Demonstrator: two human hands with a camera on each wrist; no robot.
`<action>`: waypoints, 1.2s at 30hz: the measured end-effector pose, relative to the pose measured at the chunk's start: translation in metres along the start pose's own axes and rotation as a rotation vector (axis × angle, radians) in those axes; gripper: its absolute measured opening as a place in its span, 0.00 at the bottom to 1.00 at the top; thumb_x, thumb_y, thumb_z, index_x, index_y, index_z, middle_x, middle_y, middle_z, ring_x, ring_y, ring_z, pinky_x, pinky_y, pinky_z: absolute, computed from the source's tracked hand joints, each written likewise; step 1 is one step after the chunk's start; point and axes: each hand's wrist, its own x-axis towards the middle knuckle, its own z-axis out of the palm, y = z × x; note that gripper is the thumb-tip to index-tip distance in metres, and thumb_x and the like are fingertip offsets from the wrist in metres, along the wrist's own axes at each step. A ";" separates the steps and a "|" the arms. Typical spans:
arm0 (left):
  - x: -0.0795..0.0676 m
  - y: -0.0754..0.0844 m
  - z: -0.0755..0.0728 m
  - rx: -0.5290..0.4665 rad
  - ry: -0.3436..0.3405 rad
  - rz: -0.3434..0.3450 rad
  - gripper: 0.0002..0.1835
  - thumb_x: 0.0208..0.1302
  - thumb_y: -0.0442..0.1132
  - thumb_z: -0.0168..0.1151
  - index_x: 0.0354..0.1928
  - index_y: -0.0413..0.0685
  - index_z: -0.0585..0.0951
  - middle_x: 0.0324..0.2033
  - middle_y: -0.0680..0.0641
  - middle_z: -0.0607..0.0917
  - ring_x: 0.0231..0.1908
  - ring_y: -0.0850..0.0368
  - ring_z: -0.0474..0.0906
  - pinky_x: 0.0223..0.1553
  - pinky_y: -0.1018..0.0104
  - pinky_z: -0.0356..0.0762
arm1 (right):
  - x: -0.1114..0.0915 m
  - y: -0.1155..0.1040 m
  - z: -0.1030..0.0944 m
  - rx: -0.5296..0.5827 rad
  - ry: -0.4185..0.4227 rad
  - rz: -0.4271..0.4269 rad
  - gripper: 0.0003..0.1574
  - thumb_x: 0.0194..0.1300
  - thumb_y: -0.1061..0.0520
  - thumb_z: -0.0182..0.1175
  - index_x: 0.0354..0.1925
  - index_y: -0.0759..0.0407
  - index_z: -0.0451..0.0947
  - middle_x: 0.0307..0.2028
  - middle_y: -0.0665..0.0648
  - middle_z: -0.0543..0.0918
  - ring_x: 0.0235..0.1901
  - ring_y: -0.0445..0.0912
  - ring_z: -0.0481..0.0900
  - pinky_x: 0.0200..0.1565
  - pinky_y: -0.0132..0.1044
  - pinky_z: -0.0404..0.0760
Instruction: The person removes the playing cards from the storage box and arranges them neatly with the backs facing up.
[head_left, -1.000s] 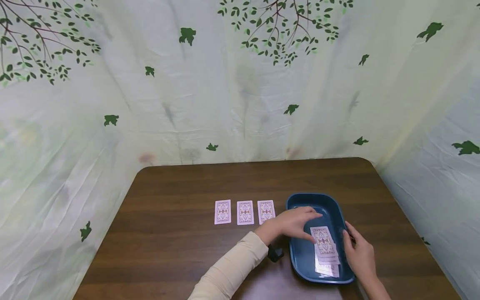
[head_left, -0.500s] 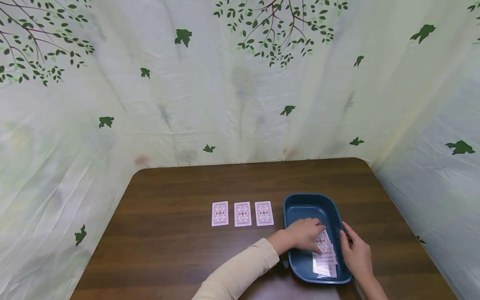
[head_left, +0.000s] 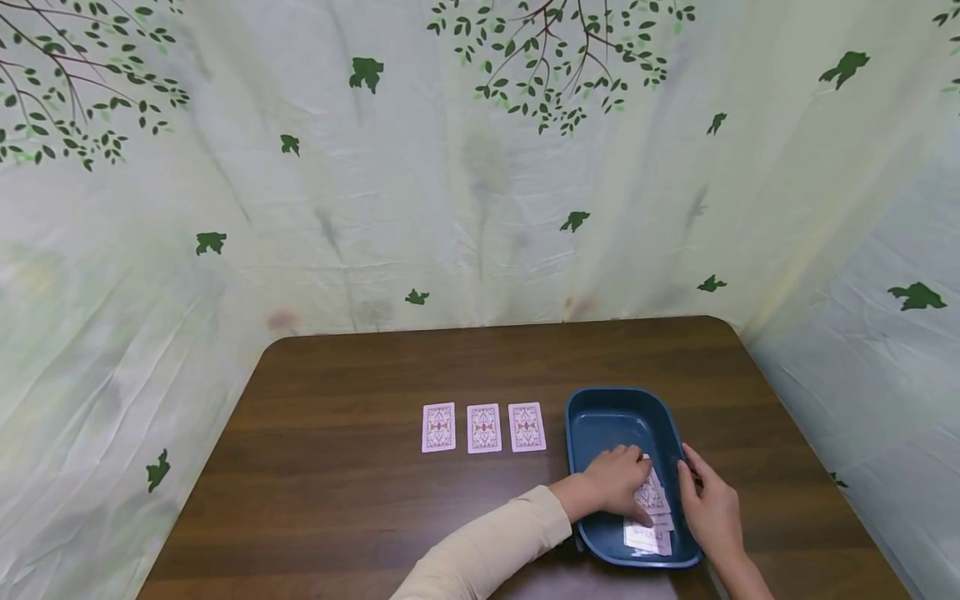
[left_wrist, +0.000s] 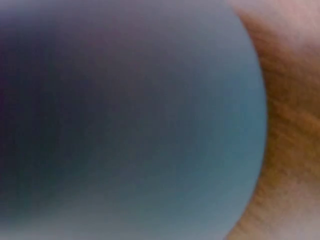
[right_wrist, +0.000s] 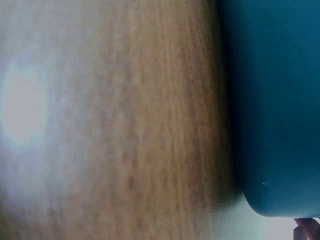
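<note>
Inside the blue tray (head_left: pixel 615 404), several playing cards (head_left: pixel 651 542) lie overlapping, with patterned backs on the upper ones. My left hand (head_left: pixel 617 483) reaches in from the left and touches the cards with its thumb and fingertips. Whether it pinches a card is hidden. My right hand (head_left: pixel 716 508) holds the tray's right rim, its thumb at the edge. In the right wrist view, a little of the fingers (right_wrist: pixel 307 230) shows below the tray's wall (right_wrist: pixel 280 110). The left wrist view is filled by a blurred blue-grey surface (left_wrist: pixel 215 130).
Three playing cards, a left one (head_left: pixel 438 427), a middle one (head_left: pixel 483 428) and a right one (head_left: pixel 527 427), lie back up in a row left of the tray. The brown wooden table (head_left: pixel 337 500) meets a leaf-printed curtain (head_left: pixel 480 208) at its far edge.
My left hand has come down from above the tray onto the cards and slid slightly toward the near side. My right hand stays on the rim. The row of three cards is unchanged.
</note>
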 end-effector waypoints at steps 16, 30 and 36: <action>0.001 0.003 0.005 0.019 0.102 -0.087 0.55 0.31 0.72 0.67 0.65 0.59 0.64 0.50 0.51 0.69 0.45 0.60 0.63 0.44 0.68 0.63 | 0.001 -0.002 -0.001 0.001 0.014 -0.018 0.20 0.65 0.63 0.54 0.55 0.69 0.72 0.42 0.72 0.79 0.38 0.63 0.79 0.36 0.55 0.76; 0.004 0.003 0.010 0.141 0.071 -0.038 0.51 0.34 0.74 0.61 0.66 0.67 0.64 0.55 0.53 0.67 0.48 0.60 0.62 0.42 0.67 0.65 | 0.000 -0.003 -0.002 -0.021 0.000 -0.018 0.20 0.65 0.63 0.53 0.55 0.70 0.72 0.41 0.72 0.79 0.37 0.63 0.79 0.35 0.55 0.76; 0.002 0.003 0.006 0.159 0.088 -0.014 0.46 0.35 0.74 0.60 0.62 0.69 0.69 0.53 0.53 0.68 0.46 0.60 0.62 0.39 0.67 0.68 | 0.001 -0.004 -0.002 -0.013 -0.001 -0.013 0.21 0.65 0.62 0.53 0.55 0.69 0.72 0.41 0.72 0.79 0.37 0.62 0.79 0.35 0.55 0.76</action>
